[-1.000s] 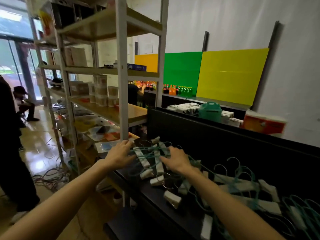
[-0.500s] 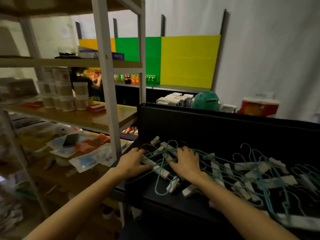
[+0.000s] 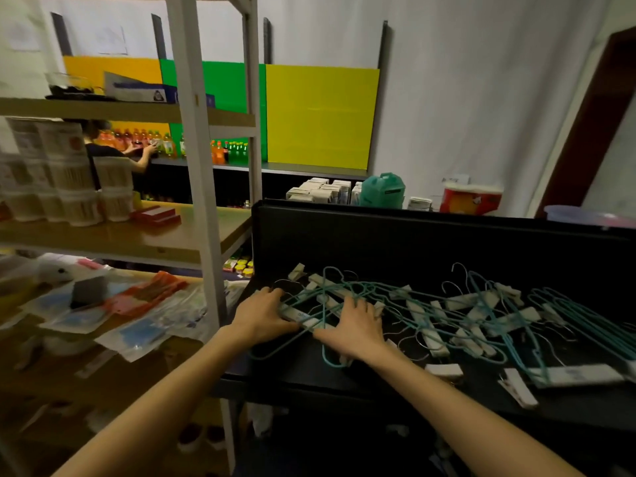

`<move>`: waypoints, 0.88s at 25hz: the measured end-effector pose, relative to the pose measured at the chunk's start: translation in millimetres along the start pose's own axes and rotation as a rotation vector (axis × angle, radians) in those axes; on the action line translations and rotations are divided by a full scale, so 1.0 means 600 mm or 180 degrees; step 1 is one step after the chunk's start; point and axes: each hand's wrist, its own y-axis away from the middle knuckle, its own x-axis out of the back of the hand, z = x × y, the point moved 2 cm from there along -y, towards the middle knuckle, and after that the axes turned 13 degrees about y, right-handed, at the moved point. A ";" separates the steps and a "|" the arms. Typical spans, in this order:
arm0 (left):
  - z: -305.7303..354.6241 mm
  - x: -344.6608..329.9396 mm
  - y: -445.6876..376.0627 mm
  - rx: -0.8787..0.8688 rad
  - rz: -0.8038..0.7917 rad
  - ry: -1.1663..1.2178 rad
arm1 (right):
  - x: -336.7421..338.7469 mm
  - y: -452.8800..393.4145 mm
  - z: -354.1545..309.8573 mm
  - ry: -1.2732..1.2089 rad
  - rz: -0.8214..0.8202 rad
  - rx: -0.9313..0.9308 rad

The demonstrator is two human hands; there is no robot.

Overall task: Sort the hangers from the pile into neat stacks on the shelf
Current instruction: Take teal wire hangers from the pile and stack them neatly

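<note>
Teal wire hangers with white clips lie on a black shelf [image 3: 309,370]. A small bundle of hangers [image 3: 330,297] sits at the shelf's left end, under both my hands. My left hand [image 3: 261,315] grips the bundle's left end, thumb along a white clip bar. Over the bundle's right side my right hand [image 3: 354,328] presses down, flat with fingers spread. A loose tangled pile of hangers [image 3: 481,315] spreads to the right across the shelf. Loose white clips [image 3: 516,392] lie near the front edge.
A black back panel [image 3: 413,242] rises behind the hangers. A grey metal rack post [image 3: 203,215] stands just left of my left hand, with wooden shelves [image 3: 130,235] holding tubs and packets. A person reaches for bottles at the back left.
My view has swung right and down onto the black shelf. Both hands stay on the hanger bundle, which has shifted slightly toward the front edge.
</note>
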 end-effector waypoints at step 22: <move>0.009 0.034 0.002 -0.0426 0.0252 0.0242 | 0.024 -0.008 0.079 -0.0306 0.0460 0.0659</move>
